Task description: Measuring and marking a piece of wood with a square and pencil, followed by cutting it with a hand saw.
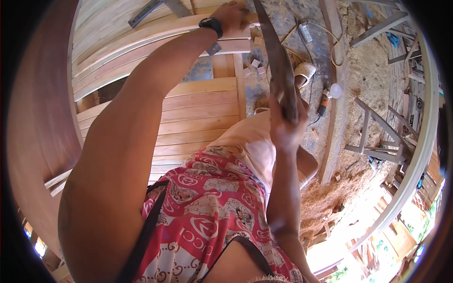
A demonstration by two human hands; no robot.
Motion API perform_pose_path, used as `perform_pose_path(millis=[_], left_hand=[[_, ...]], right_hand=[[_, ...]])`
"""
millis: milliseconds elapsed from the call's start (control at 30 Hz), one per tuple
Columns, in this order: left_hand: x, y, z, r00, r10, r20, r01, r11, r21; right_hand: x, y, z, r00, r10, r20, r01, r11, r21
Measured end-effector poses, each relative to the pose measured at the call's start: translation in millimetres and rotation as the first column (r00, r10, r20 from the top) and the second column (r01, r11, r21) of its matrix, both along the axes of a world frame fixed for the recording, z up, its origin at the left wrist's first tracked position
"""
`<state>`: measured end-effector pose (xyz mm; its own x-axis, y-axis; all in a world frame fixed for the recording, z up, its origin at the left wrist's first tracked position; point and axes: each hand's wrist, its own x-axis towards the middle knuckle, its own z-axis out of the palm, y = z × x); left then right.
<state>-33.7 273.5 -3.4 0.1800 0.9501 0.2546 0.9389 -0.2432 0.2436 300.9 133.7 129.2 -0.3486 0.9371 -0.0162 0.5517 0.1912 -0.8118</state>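
Note:
My right hand is closed round the handle of a hand saw. The saw's blade points away from me, just right of the end of a wooden board. Up at that end, my left hand, with a dark watch on the wrist, grips the board; its fingertips are partly hidden and a little blurred. A metal try square lies across the boards at the far left, partly covered by the board and my forearm. Between the saw's edge and the board end a narrow gap seems to show.
Slatted wooden panels lie at my left. On the dusty floor are a white power strip with cords, an orange power tool and small wood offcuts. Wooden trestles and sawdust are to the right.

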Motion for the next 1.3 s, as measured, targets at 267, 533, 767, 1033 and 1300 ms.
perform_pose_path(millis=[267, 533, 767, 1033, 1300], left_hand=[[-7.6, 2.4, -39.2, 0.987, 0.152, 0.045, -0.155, 0.985, 0.078], [0.7, -2.0, -5.1, 0.982, 0.155, 0.11, -0.12, 0.955, -0.272], [13.2, -7.8, -0.4, 0.959, 0.281, -0.025, -0.281, 0.96, 0.017], [50.1, 29.2, 4.4, 0.617, 0.769, 0.167, -0.716, 0.637, -0.287], [50.2, 31.7, 4.9, 0.609, 0.786, 0.107, -0.747, 0.614, -0.256]], right_hand=[[74.7, -112.3, 119.9, 0.992, -0.113, 0.059, 0.118, 0.989, -0.088], [-19.4, 12.0, -17.7, 0.999, -0.031, -0.014, 0.033, 0.988, 0.154], [-31.7, 28.4, -5.5, 0.976, -0.069, -0.207, 0.002, 0.952, -0.307], [-40.8, 27.7, -2.2, 0.963, -0.081, -0.256, -0.012, 0.94, -0.342], [48.1, -68.2, 68.1, 0.999, -0.042, -0.031, 0.036, 0.982, -0.184]])
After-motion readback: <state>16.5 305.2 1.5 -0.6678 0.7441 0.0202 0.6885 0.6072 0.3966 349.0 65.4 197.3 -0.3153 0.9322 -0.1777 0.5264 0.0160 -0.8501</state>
